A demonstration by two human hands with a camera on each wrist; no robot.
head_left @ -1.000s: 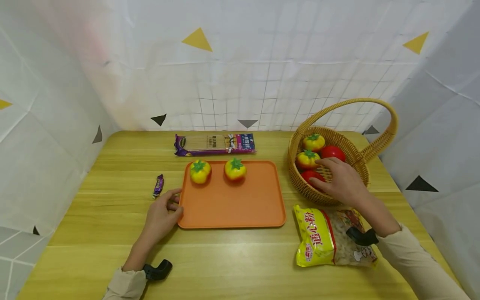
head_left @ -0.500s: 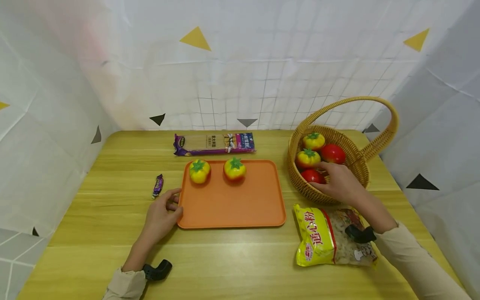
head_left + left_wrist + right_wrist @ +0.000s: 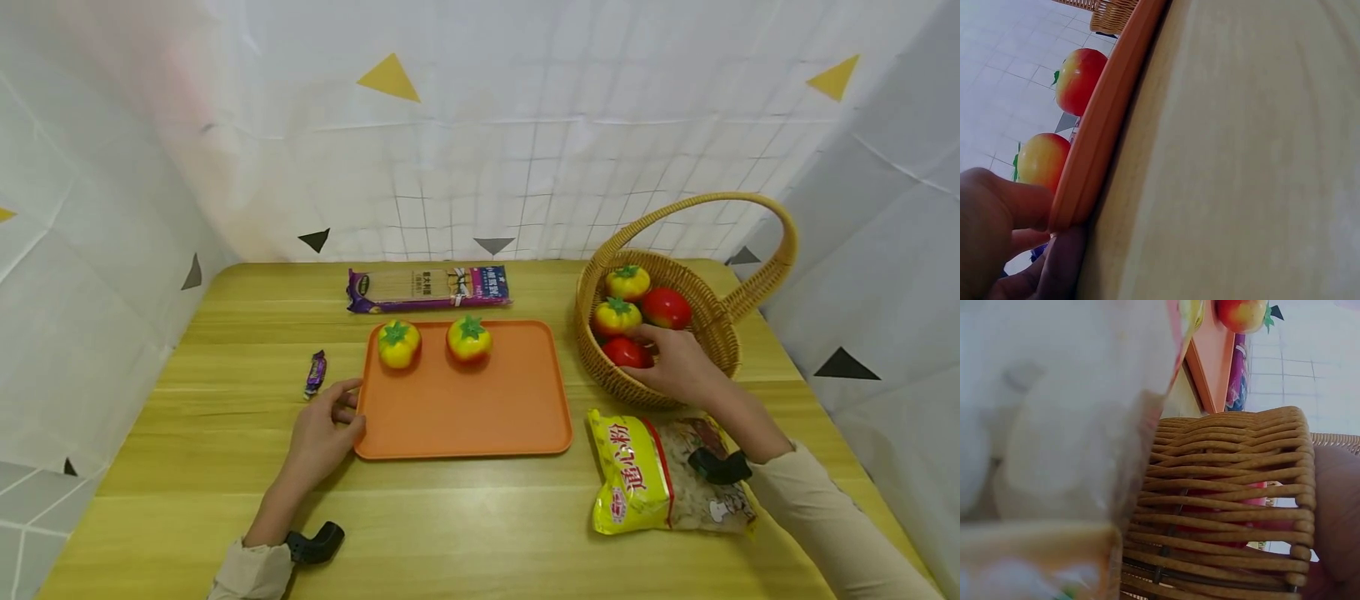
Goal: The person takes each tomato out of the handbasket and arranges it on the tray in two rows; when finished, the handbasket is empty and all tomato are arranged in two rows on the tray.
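Observation:
In the head view my left hand (image 3: 321, 435) is at the left edge of an orange tray (image 3: 468, 417), thumb and fingertips on its rim near the front corner. Two yellow-and-red toy tomatoes (image 3: 400, 345) with green leaf tops sit along the tray's back side. My right hand (image 3: 681, 367) reaches into a wicker basket (image 3: 723, 354) and grips a red toy tomato (image 3: 627, 352), thumb and forefinger on it. Another red tomato (image 3: 667, 308) and two yellow ones (image 3: 617, 317) lie beside it. In the right wrist view the basket's weave hides most of the held tomato.
A yellow bag of macaroni (image 3: 660, 479) lies in front of the basket, under the right forearm. Behind the tray is a pack of noodles (image 3: 429, 288). A purple-wrapped candy (image 3: 317, 372) lies left of the tray. The basket's tall handle (image 3: 720, 200) arches above it.
My right hand has lowered slightly into the basket, its fingers closing round the front red tomato. The left hand stays at the tray's edge.

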